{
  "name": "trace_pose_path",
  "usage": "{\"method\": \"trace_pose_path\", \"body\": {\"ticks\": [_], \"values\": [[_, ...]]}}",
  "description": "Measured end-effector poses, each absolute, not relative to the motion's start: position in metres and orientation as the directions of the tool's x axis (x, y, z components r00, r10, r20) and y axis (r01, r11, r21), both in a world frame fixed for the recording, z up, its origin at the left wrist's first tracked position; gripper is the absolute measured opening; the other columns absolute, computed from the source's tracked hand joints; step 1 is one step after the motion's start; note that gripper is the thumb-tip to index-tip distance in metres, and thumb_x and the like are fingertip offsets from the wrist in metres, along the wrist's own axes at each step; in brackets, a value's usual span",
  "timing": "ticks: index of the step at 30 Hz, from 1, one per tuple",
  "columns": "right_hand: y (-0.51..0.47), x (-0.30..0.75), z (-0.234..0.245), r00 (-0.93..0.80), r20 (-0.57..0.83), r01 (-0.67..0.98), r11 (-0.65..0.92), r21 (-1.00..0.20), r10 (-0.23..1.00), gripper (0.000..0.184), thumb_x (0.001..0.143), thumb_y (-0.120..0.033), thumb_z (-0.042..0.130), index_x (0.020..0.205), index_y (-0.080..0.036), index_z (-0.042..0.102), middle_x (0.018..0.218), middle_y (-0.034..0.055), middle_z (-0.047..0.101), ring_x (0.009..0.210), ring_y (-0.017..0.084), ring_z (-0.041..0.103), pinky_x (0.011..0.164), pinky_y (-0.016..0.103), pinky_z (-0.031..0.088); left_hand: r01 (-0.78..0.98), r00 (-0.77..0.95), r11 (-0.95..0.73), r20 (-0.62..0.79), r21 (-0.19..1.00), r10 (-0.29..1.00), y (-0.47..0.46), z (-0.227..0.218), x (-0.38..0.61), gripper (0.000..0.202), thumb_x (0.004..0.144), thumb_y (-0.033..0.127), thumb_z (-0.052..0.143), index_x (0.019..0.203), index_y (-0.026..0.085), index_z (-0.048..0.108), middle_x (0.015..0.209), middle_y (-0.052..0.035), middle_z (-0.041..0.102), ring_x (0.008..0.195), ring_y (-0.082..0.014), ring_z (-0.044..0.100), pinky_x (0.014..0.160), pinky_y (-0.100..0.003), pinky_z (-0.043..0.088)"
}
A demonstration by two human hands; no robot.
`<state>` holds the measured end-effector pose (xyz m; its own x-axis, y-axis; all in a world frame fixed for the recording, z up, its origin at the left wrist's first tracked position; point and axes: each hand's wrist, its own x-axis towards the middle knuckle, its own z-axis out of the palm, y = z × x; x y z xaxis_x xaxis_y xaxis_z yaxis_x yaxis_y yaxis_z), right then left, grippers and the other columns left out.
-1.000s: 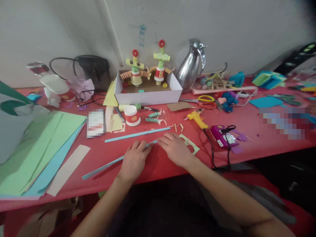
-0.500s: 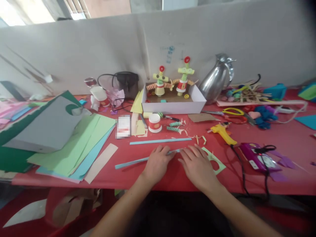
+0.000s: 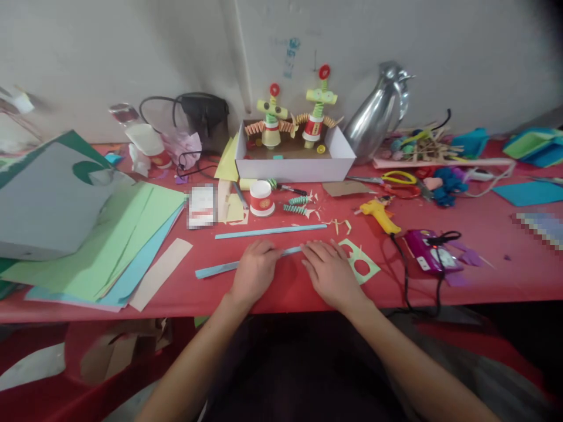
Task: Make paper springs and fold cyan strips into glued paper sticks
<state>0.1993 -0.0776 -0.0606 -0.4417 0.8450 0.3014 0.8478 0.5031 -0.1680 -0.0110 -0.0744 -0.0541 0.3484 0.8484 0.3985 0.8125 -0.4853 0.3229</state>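
A folded blue paper strip lies near the front of the red table, tilted slightly up to the right. My left hand is closed over its middle, fingers together on the paper. At the strip's right end, my right hand pinches it down, its fingertips over the edge and thumb below. Between both hands a short stretch of blue shows; the part beneath my palms is hidden. Just behind lies a second blue paper strip. A green card with round holes sits beside my right hand.
Paper sheets pile up at left. Behind stand a paper cup, a white box with two paper figures, and a metal jug. A yellow glue gun, scissors and a purple device lie right.
The camera view has tilted down, so the table appears higher in the picture. My hands stay on the same blue strip, with slightly more of it showing between them.
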Motion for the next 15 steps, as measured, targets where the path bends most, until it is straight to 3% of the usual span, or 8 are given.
{"method": "trace_pose_path", "body": {"ticks": [3, 9, 15], "values": [[-0.078, 0.199, -0.059, -0.441, 0.299, 0.851, 0.500, -0.160, 0.846, 0.037, 0.101, -0.027, 0.042, 0.133, -0.017, 0.059, 0.132, 0.0091, 0.064, 0.123, 0.028, 0.056, 0.112, 0.056, 0.028, 0.803, 0.396, -0.526, 0.408, 0.281, 0.823, -0.076, -0.054, -0.014, 0.028, 0.091, 0.007, 0.048, 0.103, 0.017, 0.072, 0.094, -0.0080, 0.066, 0.090, -0.0210, 0.059, 0.082, -0.035, 0.051], [-0.079, 0.198, -0.056, -0.442, 0.298, 0.853, 0.499, -0.154, 0.846, 0.038, 0.102, -0.027, 0.038, 0.133, -0.019, 0.058, 0.133, 0.0095, 0.064, 0.124, 0.026, 0.056, 0.114, 0.057, 0.022, 0.797, 0.581, -0.604, 0.273, 0.000, 0.767, -0.083, -0.045, -0.020, 0.031, 0.093, 0.010, 0.046, 0.118, 0.014, 0.064, 0.097, -0.0101, 0.066, 0.090, -0.0259, 0.058, 0.084, -0.043, 0.051], [-0.079, 0.197, -0.055, -0.439, 0.289, 0.854, 0.495, -0.162, 0.851, 0.039, 0.102, -0.026, 0.037, 0.134, -0.018, 0.058, 0.135, 0.0085, 0.063, 0.125, 0.026, 0.055, 0.117, 0.057, 0.017, 0.808, 0.570, -0.588, 0.278, -0.020, 0.773, -0.093, -0.045, -0.035, 0.036, 0.091, 0.005, 0.044, 0.119, 0.012, 0.065, 0.104, -0.0119, 0.070, 0.094, -0.0259, 0.061, 0.085, -0.043, 0.053]]}}
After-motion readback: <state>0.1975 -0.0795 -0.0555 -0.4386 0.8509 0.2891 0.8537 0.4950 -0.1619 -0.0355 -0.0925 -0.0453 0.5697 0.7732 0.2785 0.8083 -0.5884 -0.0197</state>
